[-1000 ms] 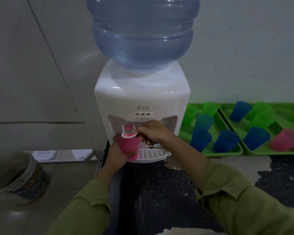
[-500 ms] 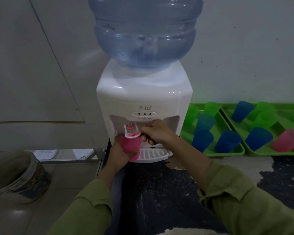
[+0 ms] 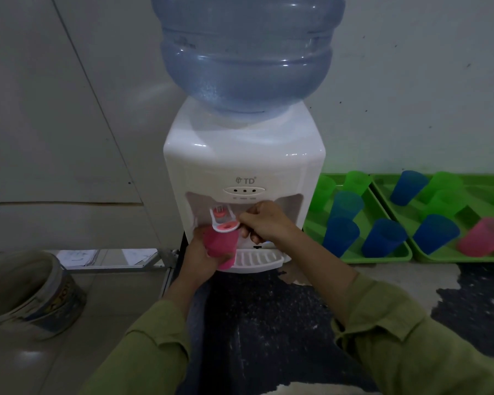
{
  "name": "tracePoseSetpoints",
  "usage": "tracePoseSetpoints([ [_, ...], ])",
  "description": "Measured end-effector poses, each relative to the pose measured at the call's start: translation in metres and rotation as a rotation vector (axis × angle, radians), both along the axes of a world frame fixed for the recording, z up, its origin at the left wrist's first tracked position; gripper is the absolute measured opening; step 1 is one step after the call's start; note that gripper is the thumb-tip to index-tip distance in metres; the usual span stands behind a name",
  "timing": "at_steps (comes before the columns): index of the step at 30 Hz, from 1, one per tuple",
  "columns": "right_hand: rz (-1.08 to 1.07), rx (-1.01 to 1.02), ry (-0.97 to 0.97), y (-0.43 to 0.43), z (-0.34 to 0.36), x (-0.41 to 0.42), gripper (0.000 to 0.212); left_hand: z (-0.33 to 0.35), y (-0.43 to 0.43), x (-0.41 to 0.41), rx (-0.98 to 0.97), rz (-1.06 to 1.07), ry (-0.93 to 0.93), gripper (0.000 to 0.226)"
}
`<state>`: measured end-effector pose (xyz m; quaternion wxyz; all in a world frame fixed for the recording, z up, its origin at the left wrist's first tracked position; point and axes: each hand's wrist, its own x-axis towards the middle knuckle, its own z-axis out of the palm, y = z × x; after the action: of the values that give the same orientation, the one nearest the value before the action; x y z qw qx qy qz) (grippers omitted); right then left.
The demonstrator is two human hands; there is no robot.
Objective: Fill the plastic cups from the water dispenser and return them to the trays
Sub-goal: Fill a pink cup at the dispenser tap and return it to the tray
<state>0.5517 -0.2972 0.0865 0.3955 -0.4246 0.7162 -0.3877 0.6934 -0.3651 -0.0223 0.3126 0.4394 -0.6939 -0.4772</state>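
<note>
A white water dispenser (image 3: pixel 244 161) with a blue bottle (image 3: pixel 247 52) on top stands against the wall. My left hand (image 3: pixel 201 253) holds a pink cup (image 3: pixel 222 243) upright under the red-capped tap lever (image 3: pixel 224 223), above the drip tray (image 3: pixel 257 259). My right hand (image 3: pixel 264 222) is closed beside that lever, fingertips touching its right edge. Two green trays sit to the right: the near tray (image 3: pixel 377 256) and the far tray (image 3: pixel 451 258). Both carry several blue and green cups, and a pink one (image 3: pixel 485 236) stands in the far tray.
A worn bucket (image 3: pixel 30 292) sits on the tiled floor at the left. A low metal rail with papers behind it (image 3: pixel 109 259) runs along the wall. Dark rough flooring lies in front of the dispenser.
The view shifted slightly. The pink cup stays under the tap in my left hand, and my right hand stays at the lever.
</note>
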Motion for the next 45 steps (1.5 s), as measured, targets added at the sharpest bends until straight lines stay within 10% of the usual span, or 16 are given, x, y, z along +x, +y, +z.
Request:
tracePoseSetpoints([
  [30, 0.056, -0.086, 0.466, -0.023, -0.066, 0.01, 0.031, -0.011, -0.006, -0.002, -0.018, 0.025, -0.014, 0.058],
  [45, -0.055, -0.181, 0.384, 0.001, -0.077, 0.01, 0.022, -0.006, 0.006, -0.005, -0.012, 0.121, -0.009, 0.059],
])
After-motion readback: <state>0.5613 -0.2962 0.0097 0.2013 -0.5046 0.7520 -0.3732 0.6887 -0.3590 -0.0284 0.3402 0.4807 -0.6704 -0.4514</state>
